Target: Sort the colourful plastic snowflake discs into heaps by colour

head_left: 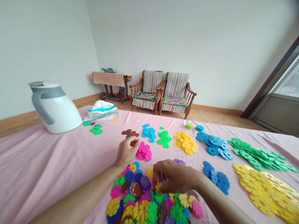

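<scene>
My left hand [128, 151] is closed in a pinch beside the pink flower-shaped disc pile [144, 151], just in front of the brown discs [130, 133]. Whatever its fingertips hold is too small to make out. My right hand [174, 176] hangs over the mixed heap of coloured notched discs [140, 202], its fingers curled down among the pieces. Between those fingers, any held disc is hidden. Behind the hands lie small piles of light blue discs [149, 133], bright green discs [164, 139] and yellow discs [186, 142].
On the right spread dark blue discs [216, 145], green discs [259, 154] and a large yellow pile [266, 189]. A white jug [58, 109] and a tissue pack [102, 110] stand at the left on the pink cloth [70, 161]. Two wooden chairs [175, 90] are beyond.
</scene>
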Demonstrator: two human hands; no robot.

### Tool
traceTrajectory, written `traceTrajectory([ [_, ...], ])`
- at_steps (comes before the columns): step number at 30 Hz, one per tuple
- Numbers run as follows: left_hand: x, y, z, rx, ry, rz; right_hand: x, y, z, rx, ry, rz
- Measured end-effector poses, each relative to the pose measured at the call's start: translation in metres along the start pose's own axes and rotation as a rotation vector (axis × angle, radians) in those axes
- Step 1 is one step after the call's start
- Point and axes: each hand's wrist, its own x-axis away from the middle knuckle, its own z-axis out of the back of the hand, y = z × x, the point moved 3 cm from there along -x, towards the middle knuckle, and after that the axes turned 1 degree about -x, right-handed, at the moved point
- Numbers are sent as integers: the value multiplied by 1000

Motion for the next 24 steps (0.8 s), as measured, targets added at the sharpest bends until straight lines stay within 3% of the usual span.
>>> traceTrajectory([
  [5, 0, -2, -2, 19, -10, 14, -2, 6, -2, -178, -72, 16],
  [7, 0, -2, -1, 18, -9, 15, -3, 14, 4, -219, -20, 2],
  [9, 0, -2, -1, 11, -5, 10, -2, 30, 18, -185, 168, -73],
  [11, 0, -2, -1, 2, -2, 6, 3, 54, 37, -96, 445, -208],
  [13, 0, -2, -1, -4, -3, 3, 13, 82, 51, -4, 640, -363],
  [15, 0, -2, -1, -4, -5, 1, 24, 108, 60, 75, 753, -477],
  [18, 0, -3, -1, -6, -9, -3, 35, 131, 64, 138, 816, -585],
  [21, 0, -4, -2, -14, -16, -3, 36, 122, 65, 156, 824, -582],
  [24, 0, -4, -2, -23, -18, 2, 24, 85, 58, 45, 649, -404],
])
